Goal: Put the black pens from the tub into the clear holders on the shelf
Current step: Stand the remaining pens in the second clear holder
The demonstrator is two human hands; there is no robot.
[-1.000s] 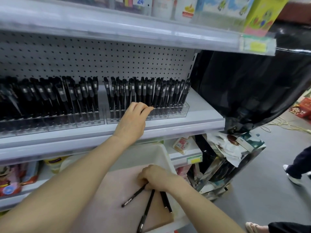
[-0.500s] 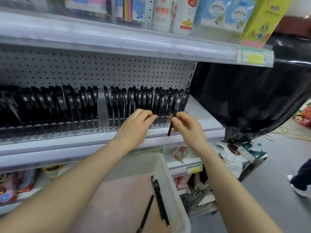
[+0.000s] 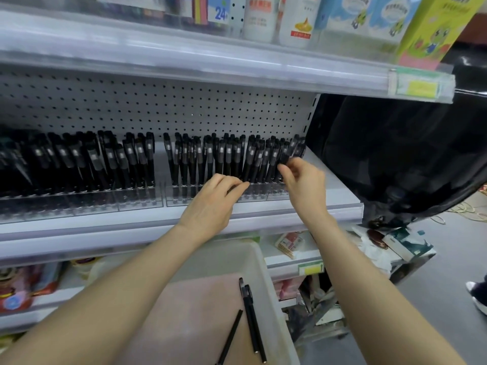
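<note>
Three black pens (image 3: 252,320) lie lengthwise along the tub (image 3: 266,272)'s right wall, caps toward the shelf (image 3: 263,215). The left hand (image 3: 210,206) rests loose-fingered on the clear holder (image 3: 184,199)'s front edge. The right hand (image 3: 305,185) pinches a pen (image 3: 286,155), nearly upright, at the holder's right end. Light, stiff and slick, it likely suits a mid-barrel pinch.

Our right hand (image 3: 303,185) lifted a black pen (image 3: 286,156) from the tub (image 3: 266,272) up into the clear holder (image 3: 184,199), right of our left hand (image 3: 210,206).
</note>
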